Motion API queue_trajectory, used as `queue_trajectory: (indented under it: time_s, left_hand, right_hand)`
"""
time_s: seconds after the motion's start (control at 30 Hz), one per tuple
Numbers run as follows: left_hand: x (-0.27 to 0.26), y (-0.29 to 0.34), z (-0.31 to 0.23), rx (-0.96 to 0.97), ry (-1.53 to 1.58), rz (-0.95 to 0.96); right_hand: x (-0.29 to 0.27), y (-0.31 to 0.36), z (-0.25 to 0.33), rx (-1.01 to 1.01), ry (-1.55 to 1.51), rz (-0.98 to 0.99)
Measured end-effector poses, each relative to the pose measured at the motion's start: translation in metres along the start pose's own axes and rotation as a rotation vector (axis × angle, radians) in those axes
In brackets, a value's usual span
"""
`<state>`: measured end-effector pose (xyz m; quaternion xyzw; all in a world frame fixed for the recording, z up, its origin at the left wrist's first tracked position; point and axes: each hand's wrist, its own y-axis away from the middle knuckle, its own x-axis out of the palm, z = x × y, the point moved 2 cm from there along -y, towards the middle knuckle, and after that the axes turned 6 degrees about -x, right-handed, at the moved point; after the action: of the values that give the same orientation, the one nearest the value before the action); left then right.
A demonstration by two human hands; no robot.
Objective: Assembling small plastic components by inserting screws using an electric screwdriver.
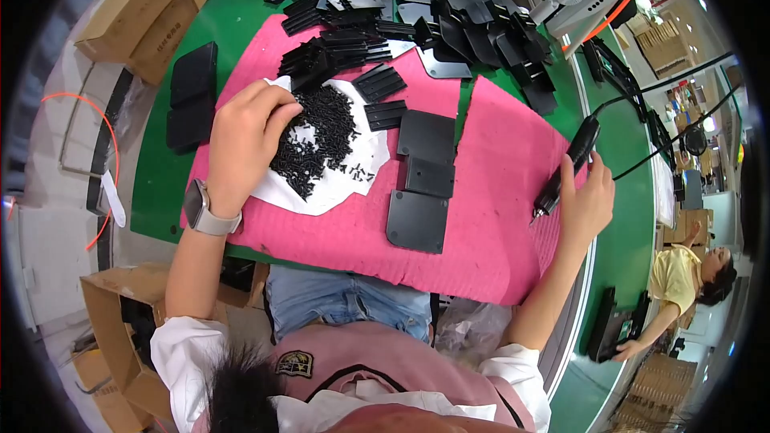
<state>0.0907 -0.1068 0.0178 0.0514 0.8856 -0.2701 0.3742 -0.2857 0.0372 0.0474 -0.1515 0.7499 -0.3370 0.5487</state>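
My left hand [245,140] reaches into a pile of small black screws [317,140] lying on a white sheet [321,192]; the fingers curl down among the screws, and whether any are pinched is hidden. My right hand [588,202] grips a black electric screwdriver [565,168], its tip pointing down at the pink mat [497,216], a cable running off to the right. A black metal plate assembly [423,184] lies between the hands on the mat.
Piles of black plates and brackets [449,24] crowd the far side of the green table [634,160]. Black pads [192,96] sit at the left edge. Cardboard boxes [152,8] stand on the left. Another person in yellow [682,281] works at the lower right.
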Motion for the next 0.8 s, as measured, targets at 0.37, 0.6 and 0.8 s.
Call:
queue_trajectory:
  time_s: [0.37,0.6,0.8]
  left_hand:
    - [0.002,-0.002,-0.006,0.012,-0.034,0.029]
    - [0.016,-0.009,-0.015,-0.379,0.62,0.352]
    - [0.053,-0.003,-0.05,-0.65,1.392,0.657]
  right_hand:
    - [0.064,-0.014,-0.029,0.579,-1.089,0.487]
    - [-0.011,-0.059,0.042,0.393,-1.891,0.258]
    - [-0.065,-0.074,0.117,0.395,-2.491,-0.158]
